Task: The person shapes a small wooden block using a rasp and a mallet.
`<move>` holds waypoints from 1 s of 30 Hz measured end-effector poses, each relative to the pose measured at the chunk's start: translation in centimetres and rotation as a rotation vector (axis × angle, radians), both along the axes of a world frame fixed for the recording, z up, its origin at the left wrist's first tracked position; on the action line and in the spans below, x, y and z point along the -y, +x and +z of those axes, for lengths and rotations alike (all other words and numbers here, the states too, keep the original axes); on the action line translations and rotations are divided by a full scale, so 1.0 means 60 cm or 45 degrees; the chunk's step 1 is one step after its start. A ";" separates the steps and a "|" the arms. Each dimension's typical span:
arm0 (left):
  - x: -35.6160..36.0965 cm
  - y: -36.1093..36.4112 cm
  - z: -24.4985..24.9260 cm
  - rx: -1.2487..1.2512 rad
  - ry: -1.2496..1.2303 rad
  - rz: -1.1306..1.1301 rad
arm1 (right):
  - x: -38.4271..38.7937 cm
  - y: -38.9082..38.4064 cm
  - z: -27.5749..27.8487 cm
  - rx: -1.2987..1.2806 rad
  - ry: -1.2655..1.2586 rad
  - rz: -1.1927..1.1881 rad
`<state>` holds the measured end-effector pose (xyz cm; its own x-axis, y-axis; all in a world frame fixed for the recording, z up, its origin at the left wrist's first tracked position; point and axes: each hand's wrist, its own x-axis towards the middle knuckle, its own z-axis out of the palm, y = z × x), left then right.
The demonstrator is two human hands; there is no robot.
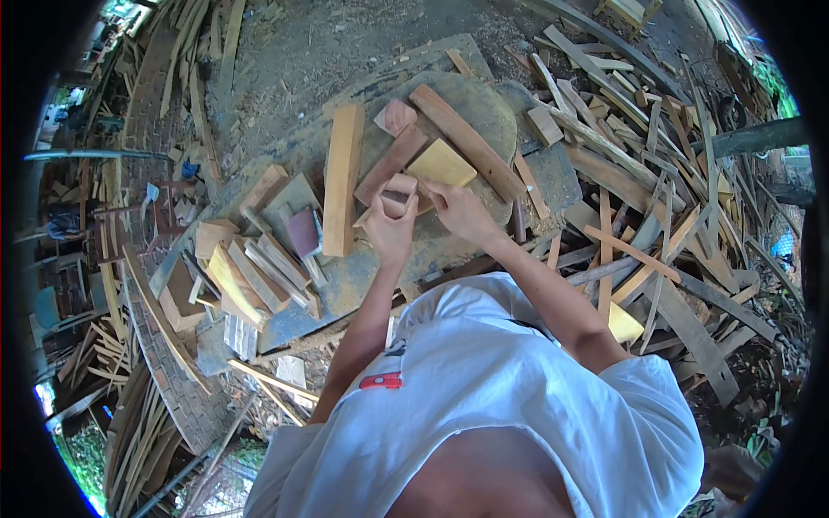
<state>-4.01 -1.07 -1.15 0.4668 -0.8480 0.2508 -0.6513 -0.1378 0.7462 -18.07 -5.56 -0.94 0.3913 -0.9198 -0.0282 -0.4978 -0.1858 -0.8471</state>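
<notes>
My left hand [390,229] is wrapped round a small wooden block [399,192] with a dark patch on its near face. Just right of it, my right hand [460,210] has its fingers bent together by the near edge of a yellow piece [442,164]; whatever those fingers hold, if anything, is too small to make out. Beyond the hands lie a reddish-brown block [393,164], a pinkish block [395,117] and a long brown beam [466,142]. A thick pale beam [344,180] lies left of my left hand.
The worn worktable [345,289] carries more wood pieces [263,281] and a purplish block [303,231] at its left. Scrap wood [635,173] is heaped on the right. Long planks [142,449] lie at the lower left.
</notes>
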 end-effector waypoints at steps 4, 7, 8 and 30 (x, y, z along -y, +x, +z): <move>-0.005 0.021 0.024 -0.431 0.172 -0.060 | 0.005 -0.012 -0.036 0.299 -0.132 -0.033; -0.011 0.039 0.033 -0.792 0.138 -0.227 | 0.015 -0.033 0.020 0.397 0.589 -0.053; -0.014 0.039 0.041 -0.786 0.136 -0.228 | 0.017 -0.035 0.050 0.512 0.782 -0.038; -0.026 -0.006 0.177 -1.422 -0.179 -0.333 | -0.015 -0.011 0.198 1.049 1.178 0.137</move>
<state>-4.38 0.49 9.49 0.3023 -0.9488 -0.0912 0.3848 0.0339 0.9224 -18.71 -4.64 10.96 0.6725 -0.6473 -0.3589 0.2244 0.6404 -0.7345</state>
